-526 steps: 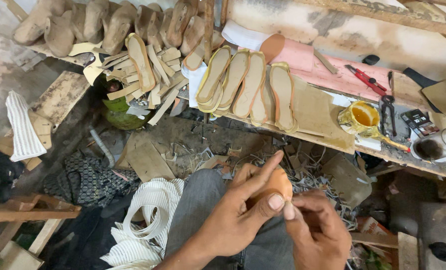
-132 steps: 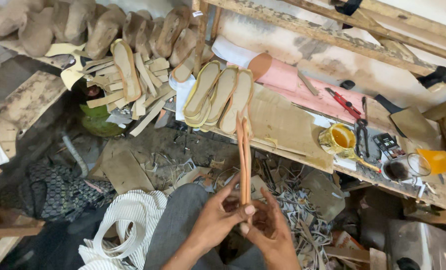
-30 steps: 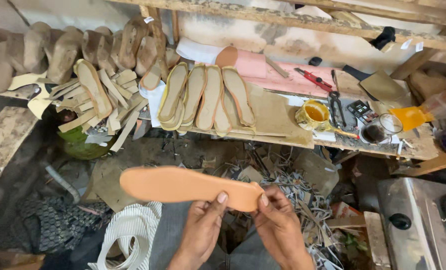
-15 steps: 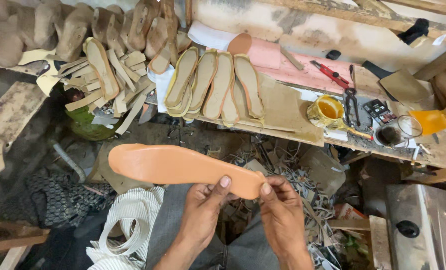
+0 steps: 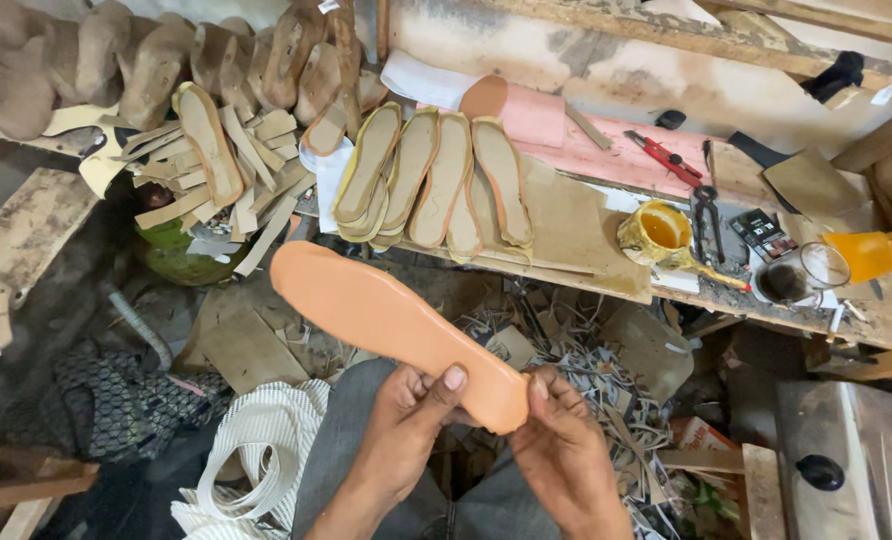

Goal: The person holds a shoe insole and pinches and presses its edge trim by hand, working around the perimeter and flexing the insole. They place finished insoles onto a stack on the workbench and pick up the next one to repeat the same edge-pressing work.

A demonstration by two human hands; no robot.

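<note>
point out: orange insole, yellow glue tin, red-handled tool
orange insole [image 5: 366, 305]: head view, middle of its flat face.
yellow glue tin [image 5: 659, 232]: head view, its rim.
red-handled tool [image 5: 658, 153]: head view, its red handle.

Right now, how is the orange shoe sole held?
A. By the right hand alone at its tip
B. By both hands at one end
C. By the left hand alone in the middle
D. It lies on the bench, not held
B: the left hand and right hand both grip the near end of the orange sole, thumbs on top, and the far end sticks out free.

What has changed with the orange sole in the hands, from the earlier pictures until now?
The orange sole, earlier held upright and edge-on, now lies flat-side up, toe pointing up-left. The left hand and right hand still grip its heel end. The soles on the bench stayed put.
</note>
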